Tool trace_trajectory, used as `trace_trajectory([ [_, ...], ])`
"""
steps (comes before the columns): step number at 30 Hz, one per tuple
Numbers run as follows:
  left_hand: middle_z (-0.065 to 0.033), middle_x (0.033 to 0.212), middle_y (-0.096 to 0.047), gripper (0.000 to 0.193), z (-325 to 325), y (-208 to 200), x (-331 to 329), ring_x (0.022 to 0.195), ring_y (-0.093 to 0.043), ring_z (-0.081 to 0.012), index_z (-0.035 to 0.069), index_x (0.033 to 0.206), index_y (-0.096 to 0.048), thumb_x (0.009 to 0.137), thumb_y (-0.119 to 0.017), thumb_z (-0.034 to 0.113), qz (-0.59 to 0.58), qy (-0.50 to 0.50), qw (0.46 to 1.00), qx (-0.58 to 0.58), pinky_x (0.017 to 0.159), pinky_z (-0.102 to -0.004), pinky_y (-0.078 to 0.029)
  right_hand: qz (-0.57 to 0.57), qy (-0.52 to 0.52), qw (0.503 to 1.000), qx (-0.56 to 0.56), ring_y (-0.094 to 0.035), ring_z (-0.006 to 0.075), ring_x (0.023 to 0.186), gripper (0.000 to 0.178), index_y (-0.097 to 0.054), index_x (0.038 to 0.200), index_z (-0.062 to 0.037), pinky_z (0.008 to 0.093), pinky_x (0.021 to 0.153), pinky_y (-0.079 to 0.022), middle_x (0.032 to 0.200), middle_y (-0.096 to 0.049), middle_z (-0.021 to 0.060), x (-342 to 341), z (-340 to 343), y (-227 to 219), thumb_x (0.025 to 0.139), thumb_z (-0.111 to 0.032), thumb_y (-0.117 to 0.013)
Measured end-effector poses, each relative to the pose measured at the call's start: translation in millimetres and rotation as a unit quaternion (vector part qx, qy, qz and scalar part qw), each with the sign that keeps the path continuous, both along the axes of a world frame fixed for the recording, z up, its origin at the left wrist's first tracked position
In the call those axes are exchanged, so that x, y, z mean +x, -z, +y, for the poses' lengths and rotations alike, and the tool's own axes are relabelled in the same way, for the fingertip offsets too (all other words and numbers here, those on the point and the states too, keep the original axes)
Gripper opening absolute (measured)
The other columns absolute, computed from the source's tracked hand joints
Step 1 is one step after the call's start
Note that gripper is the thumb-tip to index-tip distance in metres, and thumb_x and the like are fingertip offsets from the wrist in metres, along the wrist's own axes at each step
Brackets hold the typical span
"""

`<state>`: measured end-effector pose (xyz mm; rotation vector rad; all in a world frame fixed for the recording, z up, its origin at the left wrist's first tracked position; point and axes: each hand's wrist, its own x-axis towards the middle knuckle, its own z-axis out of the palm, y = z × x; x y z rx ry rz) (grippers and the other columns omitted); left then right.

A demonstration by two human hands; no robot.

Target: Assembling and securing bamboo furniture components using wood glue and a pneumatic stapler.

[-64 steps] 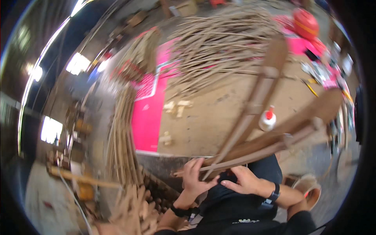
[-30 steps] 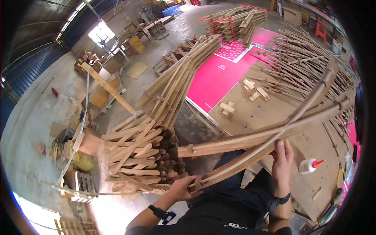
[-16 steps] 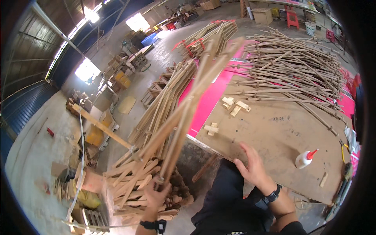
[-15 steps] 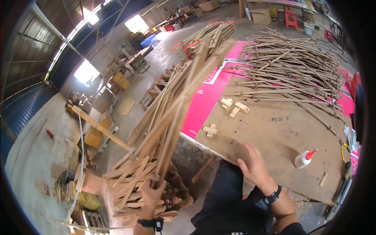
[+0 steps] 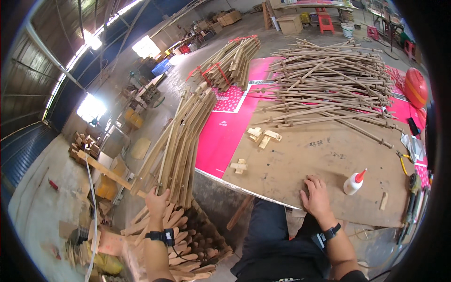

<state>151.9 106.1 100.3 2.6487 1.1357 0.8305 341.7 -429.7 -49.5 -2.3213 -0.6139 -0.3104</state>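
My left hand [image 5: 157,201] is closed on the near end of a long wooden piece [image 5: 171,136], which lies along the top of a stack of long wooden pieces [image 5: 190,136] left of the table. Exactly how the fingers sit on that end is partly hidden. My right hand [image 5: 318,197] rests palm down at the near edge of the brown board [image 5: 291,160], fingers apart and holding nothing. To its right stands a white glue bottle [image 5: 352,184] with a red nozzle. Small joined wood blocks [image 5: 239,166] lie on the board's left side.
A large pile of thin wooden rods [image 5: 333,80] covers the far table over pink sheeting [image 5: 216,141]. Below my left hand is a heap of round-ended wooden slats [image 5: 181,244]. Pliers [image 5: 403,162], a power tool [image 5: 413,188] and a red helmet [image 5: 415,88] lie at the right.
My left hand has lowered the raised wooden piece onto the stack, moving left and away from me. My right hand has settled onto the board's edge.
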Motion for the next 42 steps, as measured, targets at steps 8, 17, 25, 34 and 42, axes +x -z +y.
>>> trace_trajectory([
  [8,-0.0291,0.107,-0.075,0.068,11.1,-0.7,7.7,0.104,-0.073,-0.0406,-0.009,0.12,-0.072,0.077,-0.085,0.042,-0.026,0.023,0.997,-0.069,0.092,-0.0438,-0.055,-0.006,0.003,1.0,0.003,-0.054,0.0412,0.129,0.04,-0.066,0.121,0.0022,0.0489,0.113,-0.044,0.134,-0.061,0.0212,-1.9,0.4,-2.5,0.086,-0.017,-0.075],
  [17,-0.025,0.097,-0.077,0.053,26.1,-5.7,33.8,0.095,-0.075,-0.0379,-0.005,0.108,-0.077,0.078,-0.085,0.037,-0.016,0.06,0.994,-0.091,0.087,-0.043,-0.056,-0.011,0.006,1.0,0.005,-0.054,0.0413,0.129,0.039,-0.066,0.119,0.0024,0.0486,0.112,-0.045,0.133,-0.061,0.0214,-1.9,0.0,-2.3,0.086,-0.016,-0.075],
  [25,-0.0249,0.1,-0.077,0.057,36.3,7.1,38.7,0.098,-0.075,-0.0386,-0.005,0.11,-0.077,0.077,-0.085,0.04,0.006,0.059,0.996,-0.072,0.089,-0.043,-0.056,-0.011,0.003,1.0,0.003,-0.055,0.0409,0.129,0.039,-0.066,0.119,0.0019,0.0485,0.111,-0.045,0.132,-0.062,0.0214,-1.7,-0.6,-2.7,0.086,-0.016,-0.075],
  [34,-0.0253,0.101,-0.077,0.06,42.2,13.5,37.8,0.097,-0.075,-0.0377,-0.006,0.112,-0.076,0.077,-0.086,0.041,-0.003,0.063,0.994,-0.095,0.089,-0.0427,-0.056,-0.005,0.009,1.0,0.005,-0.055,0.0399,0.129,0.036,-0.067,0.117,0.0005,0.0481,0.111,-0.046,0.133,-0.062,0.0195,-4.2,-0.3,-6.3,0.087,-0.017,-0.075],
  [42,-0.0267,0.103,-0.077,0.063,28.1,2.5,39.3,0.1,-0.075,-0.0386,-0.007,0.114,-0.075,0.077,-0.086,0.043,0.007,0.046,0.995,-0.089,0.09,-0.043,-0.056,-0.007,0.006,1.0,0.007,-0.055,0.0393,0.129,0.034,-0.067,0.115,0.0,0.0481,0.111,-0.046,0.132,-0.063,0.0189,-1.9,0.5,-3.7,0.086,-0.016,-0.075],
])
